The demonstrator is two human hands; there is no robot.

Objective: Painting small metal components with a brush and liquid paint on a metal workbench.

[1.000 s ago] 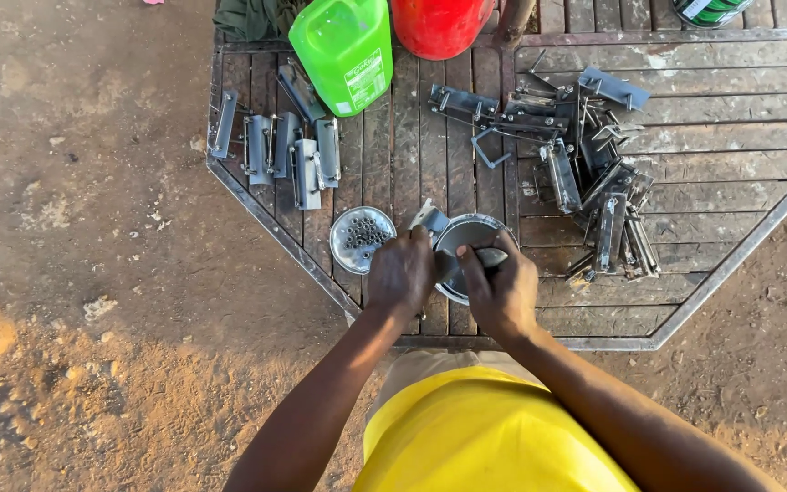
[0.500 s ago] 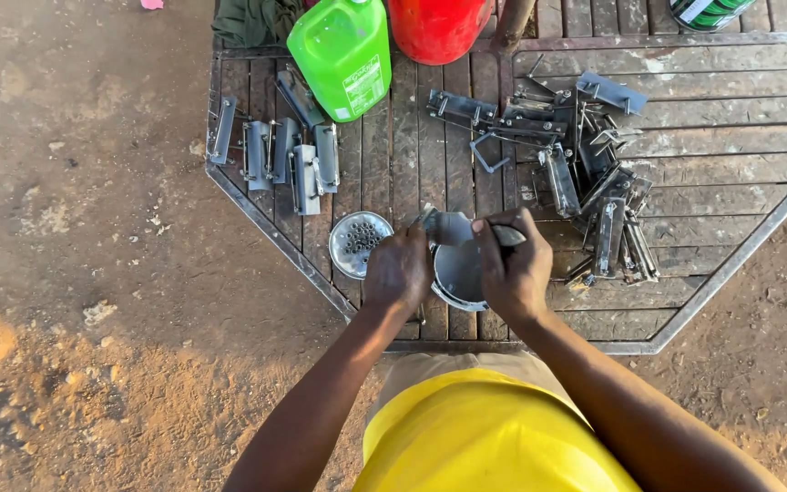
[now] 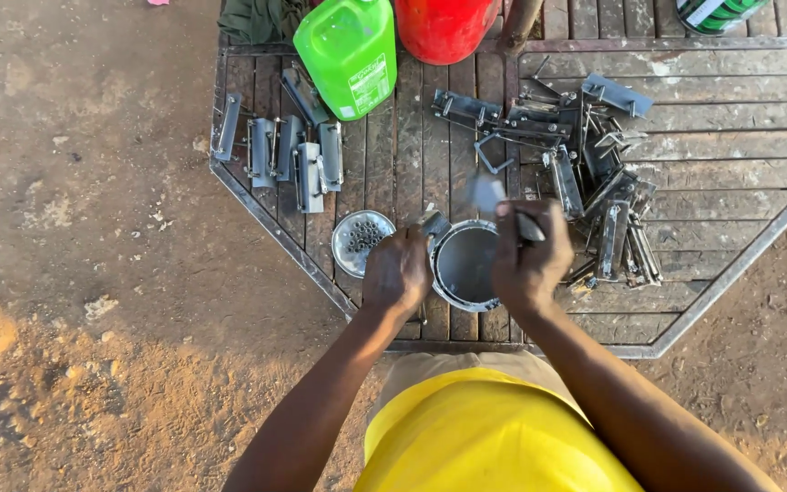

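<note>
A round tin (image 3: 466, 266) of grey paint stands near the front edge of the slatted wooden table (image 3: 730, 146). My left hand (image 3: 398, 273) is closed at the tin's left rim, gripping a small grey metal piece (image 3: 432, 222) that sticks up beside it. My right hand (image 3: 530, 260) is at the tin's right rim. It is closed on a dark-handled, brush-like tool (image 3: 528, 228) whose grey tip (image 3: 485, 193) is blurred above the tin.
A perforated round lid (image 3: 362, 241) lies left of the tin. Metal brackets lie in a row (image 3: 289, 150) at the left and in a heap (image 3: 598, 173) at the right. A green jerrycan (image 3: 350, 55) and a red container (image 3: 444, 27) stand at the back. Bare dirt (image 3: 84, 228) surrounds the table.
My right hand has moved up and to the right off the tin, lifting the grey tip of its tool. My left hand has stayed at the left rim.
</note>
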